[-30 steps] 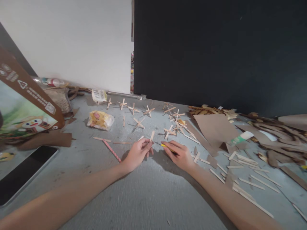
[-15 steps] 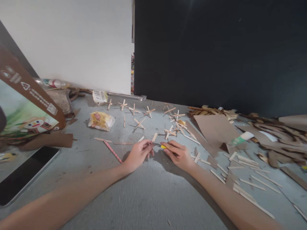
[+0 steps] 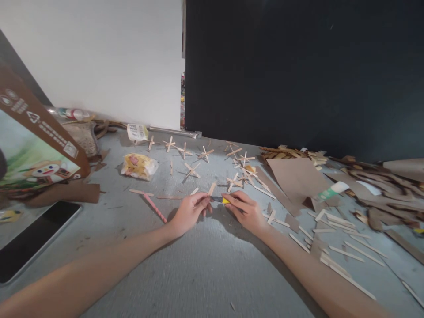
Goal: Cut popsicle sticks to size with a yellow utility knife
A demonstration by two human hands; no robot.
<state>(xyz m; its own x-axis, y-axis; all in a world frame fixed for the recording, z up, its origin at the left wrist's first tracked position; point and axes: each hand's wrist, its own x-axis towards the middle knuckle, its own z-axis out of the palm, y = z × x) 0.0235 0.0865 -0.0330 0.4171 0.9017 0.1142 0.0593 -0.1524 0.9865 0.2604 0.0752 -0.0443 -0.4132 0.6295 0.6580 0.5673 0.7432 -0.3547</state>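
Note:
Near the middle of the table, my left hand point(image 3: 190, 211) pinches a wooden craft stick point(image 3: 212, 189), whose upper end sticks up above the fingers. My right hand point(image 3: 247, 212) is closed on a yellow utility knife point(image 3: 225, 201). Its grey blade point(image 3: 217, 199) points left and meets the stick close to my left fingertips; exactly where they touch is hard to see. Behind the hands stand several crossed-stick pieces point(image 3: 192, 170). A pink striped straw point(image 3: 155, 206) lies left of my left hand, its upper end by another flat stick point(image 3: 141, 192).
Loose craft sticks point(image 3: 346, 255) and a glue stick point(image 3: 333, 190) lie at right, near cardboard sheets point(image 3: 296, 179). At left are a phone point(image 3: 36, 243), a printed carton point(image 3: 43, 145) and a yellow packet point(image 3: 139, 166). A black panel point(image 3: 298, 75) and a white one point(image 3: 99, 57) close off the back.
The knife's blade has turned to show its flat side more, against the stick. Both hands keep their grip and have hardly moved.

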